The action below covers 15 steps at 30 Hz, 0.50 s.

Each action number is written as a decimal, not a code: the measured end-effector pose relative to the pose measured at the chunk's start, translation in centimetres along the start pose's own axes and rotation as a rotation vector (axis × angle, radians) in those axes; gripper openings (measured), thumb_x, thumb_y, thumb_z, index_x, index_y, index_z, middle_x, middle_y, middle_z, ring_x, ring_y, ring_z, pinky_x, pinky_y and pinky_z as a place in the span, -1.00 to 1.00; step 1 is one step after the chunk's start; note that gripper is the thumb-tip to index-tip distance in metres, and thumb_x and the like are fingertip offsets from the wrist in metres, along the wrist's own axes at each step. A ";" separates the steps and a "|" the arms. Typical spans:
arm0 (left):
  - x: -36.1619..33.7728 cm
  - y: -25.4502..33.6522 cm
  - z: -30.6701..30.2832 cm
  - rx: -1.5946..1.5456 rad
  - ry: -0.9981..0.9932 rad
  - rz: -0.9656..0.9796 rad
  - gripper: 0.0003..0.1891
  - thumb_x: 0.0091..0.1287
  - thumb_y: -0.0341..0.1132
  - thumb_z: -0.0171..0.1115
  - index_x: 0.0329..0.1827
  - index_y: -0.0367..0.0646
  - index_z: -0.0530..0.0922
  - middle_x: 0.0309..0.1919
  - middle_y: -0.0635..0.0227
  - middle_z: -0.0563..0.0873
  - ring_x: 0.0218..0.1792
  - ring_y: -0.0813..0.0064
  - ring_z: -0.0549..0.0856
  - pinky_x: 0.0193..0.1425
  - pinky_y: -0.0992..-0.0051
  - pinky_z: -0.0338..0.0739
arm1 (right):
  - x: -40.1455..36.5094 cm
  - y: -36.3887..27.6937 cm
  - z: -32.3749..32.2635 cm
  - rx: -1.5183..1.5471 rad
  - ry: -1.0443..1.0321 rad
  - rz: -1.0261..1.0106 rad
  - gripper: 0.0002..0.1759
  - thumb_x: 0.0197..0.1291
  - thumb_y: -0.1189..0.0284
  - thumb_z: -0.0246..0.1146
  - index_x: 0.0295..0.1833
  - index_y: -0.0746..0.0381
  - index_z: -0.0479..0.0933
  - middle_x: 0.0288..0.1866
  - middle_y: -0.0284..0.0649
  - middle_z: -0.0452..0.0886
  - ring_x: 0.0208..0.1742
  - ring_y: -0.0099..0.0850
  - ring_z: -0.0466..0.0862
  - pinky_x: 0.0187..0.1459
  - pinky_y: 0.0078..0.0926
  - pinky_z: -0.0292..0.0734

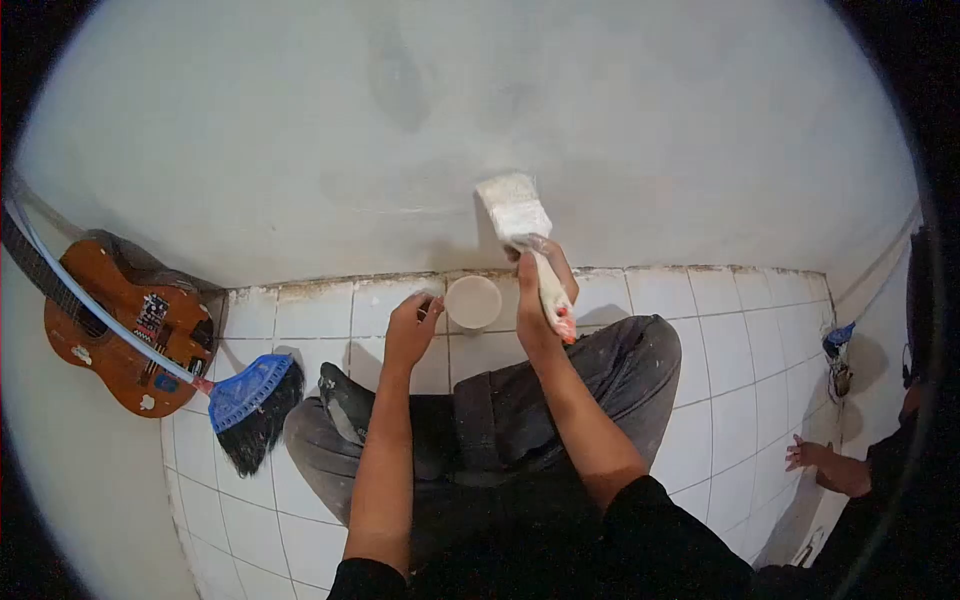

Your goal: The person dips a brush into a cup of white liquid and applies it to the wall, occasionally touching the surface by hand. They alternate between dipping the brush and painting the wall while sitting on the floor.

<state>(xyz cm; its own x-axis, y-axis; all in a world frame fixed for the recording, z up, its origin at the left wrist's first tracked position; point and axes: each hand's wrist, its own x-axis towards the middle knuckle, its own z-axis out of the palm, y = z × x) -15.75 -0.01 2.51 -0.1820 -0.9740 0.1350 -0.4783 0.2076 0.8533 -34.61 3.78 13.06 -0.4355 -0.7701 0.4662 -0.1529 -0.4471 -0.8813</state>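
A wide paint brush with white bristles is in my right hand, whose fingers wrap round the base of its handle. The bristles lie at the grey wall, and the handle's reddish end points down towards me. On the tiles near the foot of the wall sits a small round pale cup. Just left of the cup is my left hand, its fingers bent and close to the rim; whether they touch it or hold anything is too small to tell.
A guitar with stickers leans in the left corner. A broom with a blue head and black bristles lies before it. My crossed legs rest on the white tiled floor. At right a co-worker's hand shows.
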 end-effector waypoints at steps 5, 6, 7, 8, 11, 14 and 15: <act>0.1 0.3 0.0 -0.015 0.004 -0.003 -0.68 0.48 -0.18 0.13 -0.20 -0.31 0.64 -0.33 0.18 0.73 -0.33 0.41 0.67 -0.18 0.39 0.55 | 0.2 4.4 -2.1 0.062 0.079 0.048 -0.86 0.30 0.52 0.22 -0.10 0.37 0.57 -0.21 -0.22 0.64 -0.19 -0.51 0.61 -0.10 -0.50 0.51; 0.1 0.3 -0.1 -0.015 0.016 -0.002 -0.71 0.47 -0.22 0.15 -0.22 -0.31 0.63 -0.35 0.19 0.71 -0.37 0.42 0.65 -0.22 0.40 0.54 | 0.6 4.5 -2.1 0.059 0.098 0.034 -0.87 0.29 0.49 0.25 -0.16 0.36 0.58 -0.31 -0.29 0.62 -0.32 -0.59 0.54 -0.26 -0.55 0.46; 0.1 0.4 0.0 -0.013 0.028 -0.002 -0.75 0.46 -0.26 0.17 -0.23 -0.32 0.62 -0.37 0.20 0.69 -0.40 0.42 0.64 -0.26 0.41 0.52 | 0.7 4.6 -2.3 0.058 0.098 0.037 -0.87 0.29 0.49 0.25 -0.16 0.36 0.58 -0.31 -0.29 0.62 -0.32 -0.59 0.54 -0.26 -0.55 0.46; 0.1 0.5 0.0 -0.010 0.025 -0.005 -0.75 0.46 -0.26 0.17 -0.23 -0.32 0.62 -0.37 0.20 0.69 -0.40 0.42 0.64 -0.26 0.41 0.52 | 0.6 4.5 -2.4 0.021 0.089 0.089 -0.86 0.29 0.48 0.26 -0.16 0.36 0.59 -0.35 -0.33 0.60 -0.37 -0.62 0.50 -0.30 -0.58 0.42; 0.1 1.2 -0.3 0.016 0.008 -0.058 -0.77 0.45 -0.27 0.19 -0.22 -0.30 0.63 -0.40 0.24 0.69 -0.41 0.47 0.63 -0.26 0.45 0.51 | 0.3 5.2 -2.8 -0.064 0.043 0.198 -0.82 0.31 0.43 0.27 -0.15 0.37 0.59 -0.46 -0.43 0.54 -0.44 -0.70 0.40 -0.38 -0.65 0.35; 0.3 1.4 -0.1 -0.003 -0.009 -0.066 -0.79 0.43 -0.28 0.22 -0.22 -0.30 0.63 -0.44 0.24 0.66 -0.42 0.50 0.60 -0.27 0.47 0.49 | 0.4 4.5 -2.4 -0.023 0.029 0.153 -0.79 0.33 0.39 0.26 -0.22 0.37 0.56 -0.47 -0.40 0.55 -0.44 -0.70 0.43 -0.41 -0.64 0.34; 0.5 1.4 0.0 0.027 -0.014 -0.047 -0.80 0.42 -0.30 0.23 -0.23 -0.30 0.63 -0.45 0.24 0.65 -0.43 0.50 0.57 -0.28 0.48 0.48 | 0.5 4.6 -2.2 -0.011 0.056 0.101 -0.77 0.34 0.37 0.26 -0.22 0.36 0.56 -0.50 -0.38 0.54 -0.45 -0.70 0.44 -0.44 -0.62 0.33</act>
<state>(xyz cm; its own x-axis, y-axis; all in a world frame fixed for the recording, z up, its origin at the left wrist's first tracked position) -16.50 -0.20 3.73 -0.1703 -0.9815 0.0880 -0.5093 0.1641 0.8448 -37.43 2.35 9.08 -0.4981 -0.7839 0.3707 -0.1158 -0.3635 -0.9244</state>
